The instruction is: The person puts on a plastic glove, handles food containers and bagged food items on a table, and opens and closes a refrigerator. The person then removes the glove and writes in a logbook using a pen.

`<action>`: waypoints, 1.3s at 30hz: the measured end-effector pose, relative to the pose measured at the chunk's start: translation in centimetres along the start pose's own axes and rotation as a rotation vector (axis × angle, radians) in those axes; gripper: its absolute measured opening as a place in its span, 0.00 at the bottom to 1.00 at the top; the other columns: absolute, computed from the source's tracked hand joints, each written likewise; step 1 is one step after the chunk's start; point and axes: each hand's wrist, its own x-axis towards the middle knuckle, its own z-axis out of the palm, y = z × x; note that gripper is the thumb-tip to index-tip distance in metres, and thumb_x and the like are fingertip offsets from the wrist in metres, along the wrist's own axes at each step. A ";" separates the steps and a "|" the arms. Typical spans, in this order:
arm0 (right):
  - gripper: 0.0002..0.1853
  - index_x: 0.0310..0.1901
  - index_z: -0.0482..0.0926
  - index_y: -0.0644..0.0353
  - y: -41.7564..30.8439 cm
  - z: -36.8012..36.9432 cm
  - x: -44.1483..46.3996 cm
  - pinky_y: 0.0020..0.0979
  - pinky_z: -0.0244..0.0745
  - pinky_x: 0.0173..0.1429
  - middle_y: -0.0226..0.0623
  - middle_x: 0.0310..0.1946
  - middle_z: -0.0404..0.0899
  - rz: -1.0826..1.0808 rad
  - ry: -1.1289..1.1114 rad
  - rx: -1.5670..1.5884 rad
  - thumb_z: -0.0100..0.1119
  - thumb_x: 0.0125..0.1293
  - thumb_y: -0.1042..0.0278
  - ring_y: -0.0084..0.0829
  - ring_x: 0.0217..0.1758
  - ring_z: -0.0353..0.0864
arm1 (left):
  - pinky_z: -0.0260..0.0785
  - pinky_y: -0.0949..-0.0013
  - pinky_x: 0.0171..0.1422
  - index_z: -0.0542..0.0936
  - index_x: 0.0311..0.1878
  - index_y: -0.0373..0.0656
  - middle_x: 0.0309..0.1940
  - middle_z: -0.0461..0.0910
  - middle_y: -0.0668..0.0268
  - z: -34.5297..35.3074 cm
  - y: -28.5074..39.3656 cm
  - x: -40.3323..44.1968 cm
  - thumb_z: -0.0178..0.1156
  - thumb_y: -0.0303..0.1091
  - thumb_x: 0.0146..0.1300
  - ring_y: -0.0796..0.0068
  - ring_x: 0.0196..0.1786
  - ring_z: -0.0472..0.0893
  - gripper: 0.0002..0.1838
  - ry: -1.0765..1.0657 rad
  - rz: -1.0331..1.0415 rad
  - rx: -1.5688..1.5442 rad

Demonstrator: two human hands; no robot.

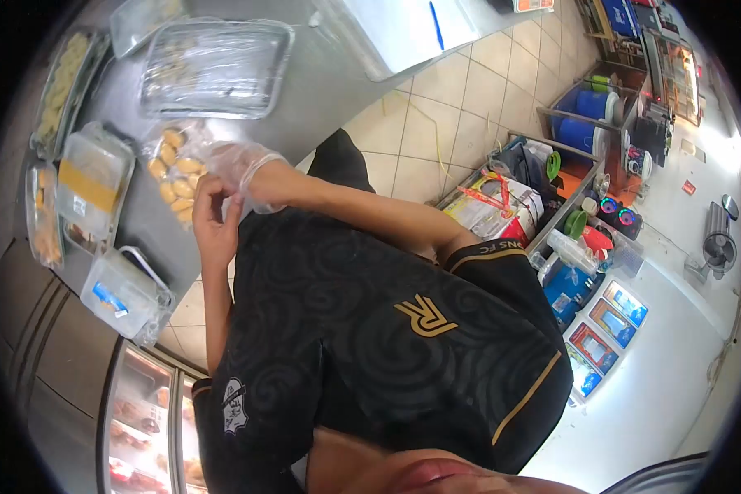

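Observation:
My right hand (237, 165) wears a clear plastic glove with a loose cuff around the wrist. It is over the far edge of a clear pack of golden oval pieces (175, 177), its fingers blurred by plastic and glare. Just below, my bare left hand (216, 216) has its fingers curled and pinched at the cuff of the plastic glove (259, 185). Beyond the hands lies a clear film-covered tray (214, 70) with pale pieces showing along its left part.
The metal table (305, 90) holds stacked clear containers (90, 177), a long tray of green pieces (62, 95) and a lidded box (128, 292). A blue pen (436, 25) lies on white paper at the table's edge. Below left stands a lit display cabinet (140, 412).

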 end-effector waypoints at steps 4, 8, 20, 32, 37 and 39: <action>0.14 0.50 0.79 0.65 2.6 -7.3 -4.3 0.31 0.76 0.47 0.39 0.42 0.79 0.620 0.221 1.059 0.54 0.71 0.65 0.30 0.42 0.80 | 0.71 0.68 0.57 0.74 0.50 0.37 0.53 0.72 0.62 9.7 3.1 4.6 0.65 0.20 0.61 0.73 0.55 0.74 0.15 -0.207 0.031 0.014; 0.14 0.53 0.77 0.64 8.5 -12.2 -8.3 0.29 0.73 0.47 0.37 0.43 0.78 0.633 0.322 1.280 0.50 0.76 0.64 0.28 0.43 0.77 | 0.71 0.74 0.51 0.75 0.47 0.36 0.43 0.76 0.66 18.3 -0.4 8.3 0.66 0.18 0.59 0.78 0.44 0.77 0.14 -0.061 -0.094 -0.013; 0.15 0.61 0.77 0.64 26.2 -36.2 -19.5 0.26 0.80 0.51 0.36 0.44 0.83 0.349 -0.343 1.180 0.50 0.75 0.73 0.26 0.44 0.83 | 0.67 0.77 0.33 0.76 0.37 0.38 0.28 0.77 0.68 25.3 -5.9 1.5 0.65 0.25 0.63 0.81 0.29 0.76 0.06 0.650 -0.512 0.595; 0.21 0.48 0.69 0.66 39.5 -35.0 -12.9 0.50 0.75 0.43 0.55 0.30 0.80 0.609 0.171 -0.019 0.66 0.54 0.79 0.55 0.38 0.82 | 0.52 0.72 0.26 0.63 0.31 0.50 0.20 0.64 0.71 26.7 -14.9 -4.4 0.51 0.33 0.70 0.80 0.20 0.63 0.11 1.332 -1.220 -0.938; 0.18 0.47 0.69 0.64 39.3 -33.9 -13.3 0.49 0.76 0.41 0.54 0.29 0.80 0.579 0.211 -0.170 0.62 0.56 0.80 0.54 0.37 0.83 | 0.58 0.62 0.37 0.63 0.29 0.50 0.23 0.65 0.70 27.2 -17.1 5.0 0.48 0.34 0.70 0.74 0.27 0.66 0.11 1.545 -1.111 -1.211; 0.16 0.47 0.69 0.63 39.1 -34.2 -13.4 0.45 0.76 0.37 0.52 0.27 0.80 0.575 0.225 -0.214 0.60 0.58 0.80 0.49 0.35 0.83 | 0.58 0.61 0.41 0.68 0.32 0.50 0.30 0.69 0.69 26.9 -18.5 7.9 0.45 0.36 0.71 0.73 0.31 0.68 0.09 1.637 -1.070 -1.268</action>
